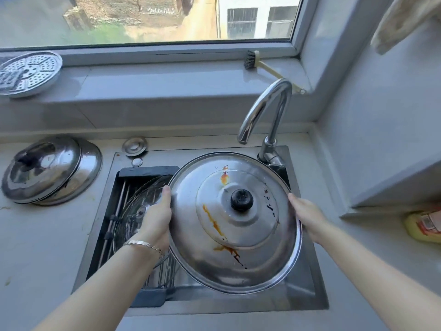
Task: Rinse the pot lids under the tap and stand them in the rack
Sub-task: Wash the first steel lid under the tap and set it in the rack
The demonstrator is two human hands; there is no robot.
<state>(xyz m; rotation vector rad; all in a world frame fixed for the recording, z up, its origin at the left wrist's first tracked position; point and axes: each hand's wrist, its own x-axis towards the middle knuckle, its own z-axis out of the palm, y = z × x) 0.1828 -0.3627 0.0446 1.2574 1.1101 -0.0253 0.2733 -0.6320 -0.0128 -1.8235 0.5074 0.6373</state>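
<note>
Steel lid, sauce-streaked, hangs just before tap; your left hand and right hand clamp opposite edges, stained face up to catch water. Tap seems dry. Rack left of tap, glass lid inside.

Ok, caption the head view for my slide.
Left hand and right hand hold a sauce-streaked steel lid over the sink, near the tap; a glass lid sits in the rack.

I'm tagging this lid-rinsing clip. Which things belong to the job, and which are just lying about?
Job: stained steel lid, gripped by left hand and right hand; tap; rack; glass lid in the rack; stacked steel lids on the counter.
Lying about: steamer plate and brush on the windowsill; yellow bottle; hanging cloth.
</note>
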